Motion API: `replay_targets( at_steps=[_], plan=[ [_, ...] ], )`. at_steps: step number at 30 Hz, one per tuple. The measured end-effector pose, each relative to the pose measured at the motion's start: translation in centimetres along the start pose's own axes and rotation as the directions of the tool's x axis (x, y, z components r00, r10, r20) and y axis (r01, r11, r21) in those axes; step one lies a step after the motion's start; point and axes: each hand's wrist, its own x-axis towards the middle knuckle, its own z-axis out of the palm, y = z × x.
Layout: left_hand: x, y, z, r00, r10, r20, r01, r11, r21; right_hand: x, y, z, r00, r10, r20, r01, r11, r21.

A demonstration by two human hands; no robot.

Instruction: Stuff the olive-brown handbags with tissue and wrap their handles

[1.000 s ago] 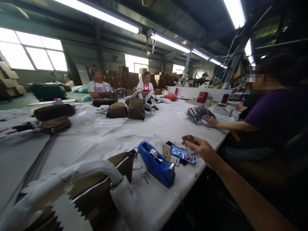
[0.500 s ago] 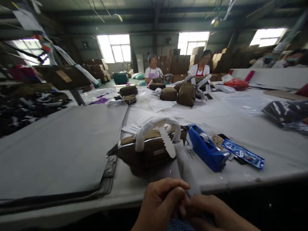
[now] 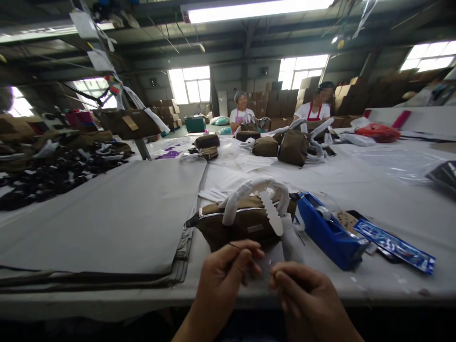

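My left hand and my right hand are low in the view at the table's near edge, both pinched on a thin dark string with a small clear piece between them. Just beyond them lies a brown handbag on its side, its handles wrapped in white foam. A blue tape dispenser stands right of the bag.
A blue packet and card tags lie right of the dispenser. A stack of grey fabric sheets covers the table's left. More brown bags sit farther back, where two people work. Dark goods pile at far left.
The view swung left from the right-hand co-worker to the bag. My right hand left the card tag and joined my left; both hands rose slightly, now pinching the string.
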Motion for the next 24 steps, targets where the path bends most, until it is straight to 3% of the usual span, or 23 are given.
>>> replay_targets(
  at_steps=[2,4,7,10,14,19,21,24],
  plan=[
    [1.4,0.2,-2.1,0.973,0.129,-0.190,-0.081,0.967,0.243,1.4,-0.5,0.7,0.992,-0.004,-0.127,0.015,0.996,0.088],
    [3.1,0.4,-4.2,0.927,0.271,-0.258,-0.104,0.850,0.517,3.0,-0.8,1.4,0.980,-0.026,-0.195,0.050,0.991,0.121],
    [5.7,0.9,-6.4,0.959,0.280,-0.040,-0.178,0.707,0.685,5.3,-0.9,2.7,0.968,-0.099,-0.229,0.111,0.993,0.039],
    [7.7,1.6,-7.5,0.961,0.189,0.202,-0.275,0.741,0.613,7.1,-1.2,4.0,0.958,-0.145,-0.247,0.131,0.989,-0.072],
    [9.2,2.2,-7.9,0.907,0.106,0.409,-0.314,0.817,0.483,8.4,-2.5,5.2,0.970,-0.191,-0.147,0.157,0.963,-0.218],
    [10.6,0.6,-8.8,0.868,0.053,0.493,-0.330,0.804,0.494,9.2,-3.5,5.5,0.953,-0.304,-0.006,0.288,0.909,-0.302],
    [11.5,-0.5,-9.6,0.851,0.083,0.519,-0.366,0.802,0.472,9.8,-3.5,5.4,0.946,-0.314,0.079,0.324,0.905,-0.275],
    [12.8,-2.0,-10.5,0.858,0.111,0.501,-0.387,0.782,0.489,10.6,-3.6,5.1,0.971,-0.216,0.097,0.232,0.951,-0.206]
  ],
)
